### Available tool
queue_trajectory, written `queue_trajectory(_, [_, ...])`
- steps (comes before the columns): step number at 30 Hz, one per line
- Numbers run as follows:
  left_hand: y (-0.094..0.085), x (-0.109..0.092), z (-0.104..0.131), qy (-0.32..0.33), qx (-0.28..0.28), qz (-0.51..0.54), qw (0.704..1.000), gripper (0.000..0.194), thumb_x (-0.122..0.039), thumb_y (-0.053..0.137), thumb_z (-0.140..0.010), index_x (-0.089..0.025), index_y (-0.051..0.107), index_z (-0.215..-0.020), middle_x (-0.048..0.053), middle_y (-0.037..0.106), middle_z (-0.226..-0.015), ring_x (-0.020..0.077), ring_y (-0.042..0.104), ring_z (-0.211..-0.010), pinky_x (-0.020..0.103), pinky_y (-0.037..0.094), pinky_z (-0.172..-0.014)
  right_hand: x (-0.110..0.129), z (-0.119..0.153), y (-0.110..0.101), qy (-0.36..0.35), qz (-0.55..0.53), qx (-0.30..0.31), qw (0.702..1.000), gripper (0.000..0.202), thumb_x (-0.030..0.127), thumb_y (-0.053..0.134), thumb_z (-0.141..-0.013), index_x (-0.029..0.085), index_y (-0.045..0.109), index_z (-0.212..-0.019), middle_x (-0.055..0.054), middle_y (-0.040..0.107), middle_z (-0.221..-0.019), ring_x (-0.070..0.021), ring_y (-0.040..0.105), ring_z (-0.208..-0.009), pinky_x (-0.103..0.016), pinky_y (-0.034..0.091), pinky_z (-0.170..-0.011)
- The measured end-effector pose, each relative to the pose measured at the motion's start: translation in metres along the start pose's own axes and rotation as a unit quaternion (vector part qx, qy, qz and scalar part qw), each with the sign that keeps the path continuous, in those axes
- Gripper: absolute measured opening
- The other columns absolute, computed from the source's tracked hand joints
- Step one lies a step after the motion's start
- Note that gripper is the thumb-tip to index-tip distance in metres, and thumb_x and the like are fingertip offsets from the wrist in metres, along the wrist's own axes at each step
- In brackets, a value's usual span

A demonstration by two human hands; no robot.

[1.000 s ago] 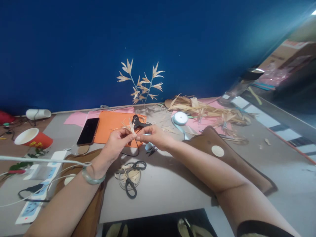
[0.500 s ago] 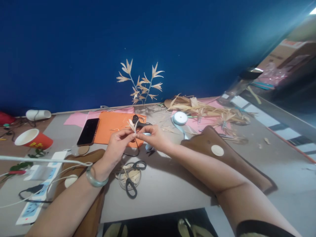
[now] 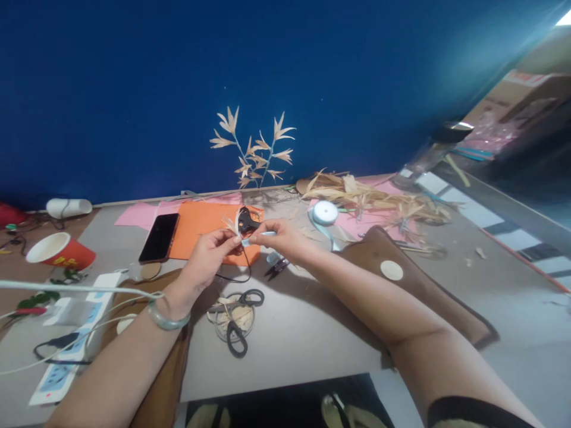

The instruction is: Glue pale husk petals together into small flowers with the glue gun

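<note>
Grey tabletop [image 3: 312,333] against a plain deep-blue wall [image 3: 285,59]; landmark, a flat orange sheet [image 3: 191,229]. Left hand [image 3: 206,257]: above the sheet's near edge, thumb and forefinger pinched on a small pale flower of dried husk [image 3: 230,224], petals upward. Right hand [image 3: 282,242]: just beside, at the sheet's near right corner, thumb and forefinger closed on a narrow light-blue ribbon strip [image 3: 245,242]; whether it is wound around the flower cannot be told. Black glue gun [image 3: 247,220]: on the sheet's right part. Black smartphone [image 3: 159,238]: at its left edge. Black-handled scissors [image 3: 232,326]: nearer than the sheet, across a round clear dish [image 3: 254,322]. Light-blue ribbon reel [image 3: 325,212]: right of the sheet. Branched stem bearing pale husk flowers [image 3: 257,159]: behind it. Red paper cup [image 3: 74,252]: well left.
</note>
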State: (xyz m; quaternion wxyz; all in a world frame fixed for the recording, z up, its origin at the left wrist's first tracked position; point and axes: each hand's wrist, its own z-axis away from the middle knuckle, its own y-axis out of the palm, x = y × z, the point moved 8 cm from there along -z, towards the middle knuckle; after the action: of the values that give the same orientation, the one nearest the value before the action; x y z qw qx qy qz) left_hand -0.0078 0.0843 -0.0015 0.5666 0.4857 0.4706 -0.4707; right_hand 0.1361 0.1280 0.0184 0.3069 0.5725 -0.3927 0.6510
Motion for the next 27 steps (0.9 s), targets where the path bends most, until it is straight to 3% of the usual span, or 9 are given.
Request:
queue_trajectory(6, [0.001,0.004,0.000,-0.047,-0.019,0.051,0.997,0.038,-0.038,0.084,-0.055,-0.014,0.059,-0.071,-0.001,0.064,-0.059,0.0111,0.061,-0.056,0.023,0.050,-0.061,-0.009,-0.005,0.001,0.012,-0.036,0.019,0.999,0.020,0.034,0.069,-0.070,0.015,0.066,-0.069,0.002,0.058,-0.060,-0.0084,0.047,-0.056,-0.023,0.036,-0.056])
queue_trajectory(13, [-0.005,0.008,-0.003,-0.038,-0.038,0.067,0.996,0.036,-0.036,0.084,-0.053,-0.012,0.063,-0.070,0.000,0.065,-0.058,0.0092,0.061,-0.054,0.022,0.052,-0.062,-0.017,-0.011,0.003,0.016,-0.008,0.031,0.999,0.025,0.038,0.067,-0.072,0.015,0.060,-0.067,0.004,0.052,-0.055,-0.0070,0.041,-0.051,-0.022,0.030,-0.053])
queue_trajectory(16, [-0.008,0.011,-0.005,-0.040,-0.040,0.068,0.996,0.036,-0.034,0.084,-0.052,-0.011,0.065,-0.071,0.000,0.066,-0.059,0.0091,0.062,-0.054,0.023,0.052,-0.062,-0.018,-0.014,0.007,0.013,0.042,0.081,0.996,0.026,0.038,0.067,-0.072,0.015,0.058,-0.064,0.003,0.053,-0.055,-0.0078,0.043,-0.051,-0.022,0.032,-0.053])
queue_trajectory(19, [-0.010,0.011,-0.006,-0.044,-0.042,0.066,0.996,0.035,-0.033,0.084,-0.053,-0.011,0.066,-0.073,0.001,0.067,-0.061,0.0100,0.063,-0.055,0.023,0.053,-0.063,-0.017,-0.022,0.005,0.007,0.156,0.115,0.981,0.033,0.045,0.061,-0.079,0.015,0.060,-0.065,0.001,0.056,-0.057,-0.0094,0.046,-0.052,-0.023,0.034,-0.053])
queue_trajectory(21, [-0.012,0.011,-0.006,-0.041,-0.047,0.074,0.995,0.033,-0.032,0.083,-0.054,-0.012,0.066,-0.073,0.001,0.068,-0.062,0.0108,0.064,-0.056,0.024,0.054,-0.064,-0.015,-0.034,-0.006,0.003,0.270,0.069,0.960,0.049,0.054,0.042,-0.090,0.015,0.063,-0.070,-0.003,0.059,-0.062,-0.0121,0.051,-0.055,-0.025,0.034,-0.054])
queue_trajectory(23, [-0.013,0.010,-0.007,-0.032,-0.050,0.081,0.995,0.032,-0.031,0.083,-0.054,-0.012,0.066,-0.074,0.002,0.069,-0.063,0.0114,0.065,-0.057,0.025,0.055,-0.066,-0.010,-0.048,-0.016,-0.018,0.429,-0.001,0.903,0.056,0.053,0.028,-0.095,0.014,0.066,-0.080,-0.006,0.065,-0.072,-0.0164,0.058,-0.066,-0.027,0.038,-0.059])
queue_trajectory(24, [-0.014,0.010,-0.008,-0.028,-0.051,0.082,0.995,0.031,-0.030,0.082,-0.055,-0.012,0.066,-0.073,0.002,0.069,-0.063,0.0115,0.066,-0.057,0.025,0.055,-0.067,-0.008,-0.054,-0.013,-0.038,0.517,-0.011,0.855,0.051,0.051,0.031,-0.095,0.015,0.066,-0.086,-0.008,0.068,-0.082,-0.0192,0.061,-0.076,-0.028,0.040,-0.065])
queue_trajectory(26, [-0.016,0.010,-0.010,-0.021,-0.051,0.081,0.995,0.029,-0.030,0.081,-0.056,-0.011,0.066,-0.072,0.003,0.069,-0.062,0.0116,0.066,-0.057,0.026,0.055,-0.068,-0.011,-0.067,-0.005,-0.047,0.557,-0.014,0.829,0.035,0.046,0.057,-0.085,0.015,0.065,-0.098,-0.013,0.067,-0.103,-0.0263,0.061,-0.096,-0.032,0.042,-0.077])
queue_trajectory(27, [-0.017,0.010,-0.011,-0.016,-0.049,0.080,0.995,0.029,-0.031,0.081,-0.057,-0.011,0.066,-0.071,0.003,0.069,-0.062,0.0116,0.066,-0.057,0.026,0.055,-0.068,-0.013,-0.072,0.001,-0.048,0.569,-0.012,0.821,0.038,0.043,0.065,-0.079,0.015,0.063,-0.105,-0.014,0.066,-0.109,-0.0285,0.060,-0.101,-0.033,0.042,-0.081])
